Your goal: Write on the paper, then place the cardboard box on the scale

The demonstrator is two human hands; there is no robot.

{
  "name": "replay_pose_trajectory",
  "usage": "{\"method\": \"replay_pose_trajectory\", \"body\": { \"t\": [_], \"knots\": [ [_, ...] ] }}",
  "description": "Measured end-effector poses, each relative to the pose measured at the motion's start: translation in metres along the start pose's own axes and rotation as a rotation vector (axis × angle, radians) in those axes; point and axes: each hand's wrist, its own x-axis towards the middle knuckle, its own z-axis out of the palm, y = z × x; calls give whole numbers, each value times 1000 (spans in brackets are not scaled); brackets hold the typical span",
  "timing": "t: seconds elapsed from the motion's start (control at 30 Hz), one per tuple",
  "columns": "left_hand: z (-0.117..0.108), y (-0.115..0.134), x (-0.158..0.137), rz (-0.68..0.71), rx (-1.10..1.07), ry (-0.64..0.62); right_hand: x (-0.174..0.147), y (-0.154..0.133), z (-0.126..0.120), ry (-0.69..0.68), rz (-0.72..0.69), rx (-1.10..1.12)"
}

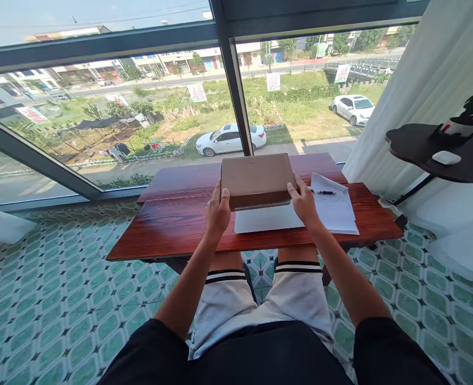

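A closed brown cardboard box (257, 176) is held up over the table, its lid facing me. My left hand (217, 210) grips the box's left end, thumb on the front edge and fingers along the side. On the opposite end, my right hand (302, 200) clasps the box with its thumb on the front corner. Below the box lies a flat silvery-white object that looks like a closed laptop (266, 220), partly hidden by the box. To its right are white papers (336, 216) with a black pen (323, 192) on top.
The reddish-brown wooden table (164, 230) stands before my knees, against a large window. At the right, a dark round-edged side table (416, 147) carries a potted plant (460, 128) and a small white case (447, 158). A white curtain (380, 112) hangs beside it.
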Motion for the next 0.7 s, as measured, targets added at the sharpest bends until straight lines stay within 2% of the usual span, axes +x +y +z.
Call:
{"method": "replay_pose_trajectory", "body": {
  "t": [0.3,0.7],
  "knots": [
    [26,-3,-4,-18,-40,-88,-1,21,-20,27,3,28],
    [39,-14,-5,-13,-62,-168,-3,26,-26,36,67,-37]
  ]
}}
